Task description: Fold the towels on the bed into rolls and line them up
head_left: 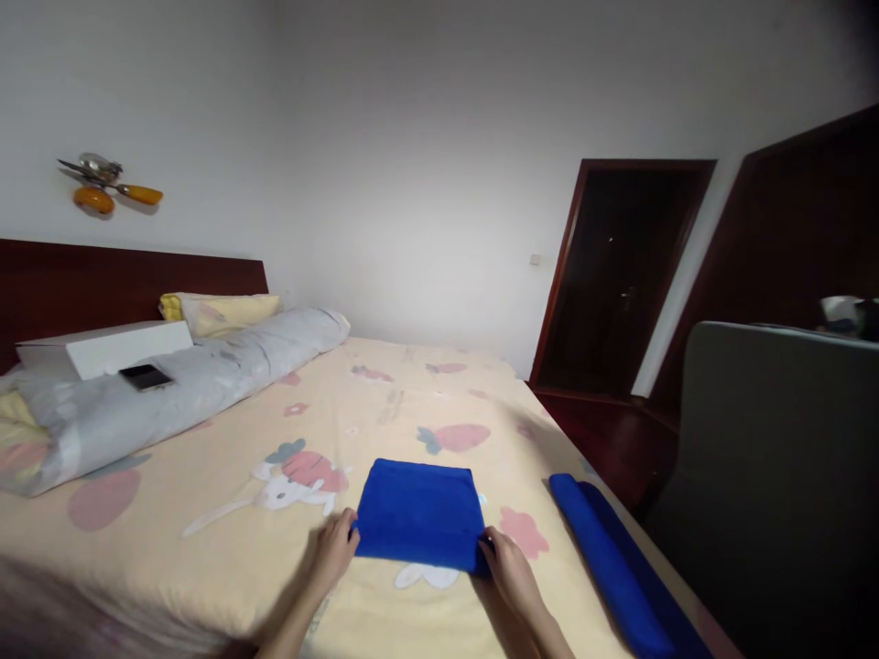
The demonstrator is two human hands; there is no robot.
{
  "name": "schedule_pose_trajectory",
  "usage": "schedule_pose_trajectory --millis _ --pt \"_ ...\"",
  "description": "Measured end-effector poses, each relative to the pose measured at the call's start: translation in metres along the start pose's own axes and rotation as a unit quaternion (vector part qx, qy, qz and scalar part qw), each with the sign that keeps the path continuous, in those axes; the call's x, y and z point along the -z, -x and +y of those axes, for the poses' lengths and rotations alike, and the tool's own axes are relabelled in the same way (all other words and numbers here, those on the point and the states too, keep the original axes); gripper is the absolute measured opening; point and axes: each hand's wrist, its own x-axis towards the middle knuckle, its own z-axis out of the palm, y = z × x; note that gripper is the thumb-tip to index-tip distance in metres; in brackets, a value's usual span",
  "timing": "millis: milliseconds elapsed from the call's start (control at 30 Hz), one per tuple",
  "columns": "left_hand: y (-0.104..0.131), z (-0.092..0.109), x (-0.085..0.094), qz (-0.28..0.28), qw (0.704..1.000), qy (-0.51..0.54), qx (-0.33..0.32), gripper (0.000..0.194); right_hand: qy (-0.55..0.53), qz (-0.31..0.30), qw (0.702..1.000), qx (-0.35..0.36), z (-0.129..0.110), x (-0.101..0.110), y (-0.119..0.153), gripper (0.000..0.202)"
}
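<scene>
A blue cloth (420, 513), folded into a flat rectangle, lies on the patterned bed sheet (385, 609) in front of me. My left hand (338, 545) pinches its left edge near the front corner. At the front right corner, the fingers of my right hand (508, 567) are closed on the same cloth. A second blue cloth (611, 558), long and narrow with a rolled or folded edge, rests to the right along the side of the bed.
A rolled grey quilt (226, 366) lies by the headboard (137, 270), with a phone (146, 376) and a white box (130, 348) on it. Behind it is a yellow pillow (237, 314). A dark chair back (775, 476) stands at the right, beyond it a door (618, 284).
</scene>
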Motion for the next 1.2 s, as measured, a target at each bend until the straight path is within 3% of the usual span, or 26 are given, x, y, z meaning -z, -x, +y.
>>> schedule_pose_trajectory --millis 167,233,300,400,500,667,800,900,1000,1200 --pt "-0.006 0.003 -0.019 0.069 0.994 -0.080 0.007 0.041 0.120 0.058 0.991 -0.011 0.004 -0.014 -0.004 0.025" --pt "-0.004 0.010 -0.028 0.093 0.992 -0.079 -0.036 0.048 0.137 0.096 0.986 0.010 -0.009 -0.023 -0.001 0.031" --pt "-0.001 0.024 -0.040 0.080 0.986 -0.068 -0.128 0.054 0.133 0.102 0.983 0.075 -0.030 -0.037 0.002 0.044" --pt "0.005 0.049 -0.060 0.004 0.961 -0.065 -0.270 0.060 0.093 0.016 0.981 0.167 -0.059 -0.061 0.007 0.052" --pt "0.008 0.056 -0.068 -0.063 0.946 -0.065 -0.311 0.063 0.080 -0.059 0.980 0.174 -0.063 -0.076 0.011 0.054" --pt "0.003 0.019 -0.051 -0.089 0.947 -0.058 -0.304 0.063 0.103 -0.065 0.981 0.151 -0.015 -0.064 0.017 0.055" --pt "-0.004 -0.023 -0.036 -0.063 0.951 -0.063 -0.297 0.060 0.141 -0.045 0.980 0.132 0.024 -0.045 0.021 0.050" --pt "-0.009 -0.045 -0.035 -0.031 0.951 -0.060 -0.302 0.056 0.146 -0.027 0.977 0.155 0.038 -0.036 0.022 0.046" --pt "-0.012 -0.052 -0.036 0.014 0.950 -0.038 -0.308 0.058 0.131 -0.004 0.977 0.170 0.038 -0.029 0.021 0.042" --pt "-0.009 -0.040 -0.021 0.050 0.967 0.033 -0.247 0.048 0.010 0.029 0.987 0.156 0.023 -0.008 0.020 0.035"
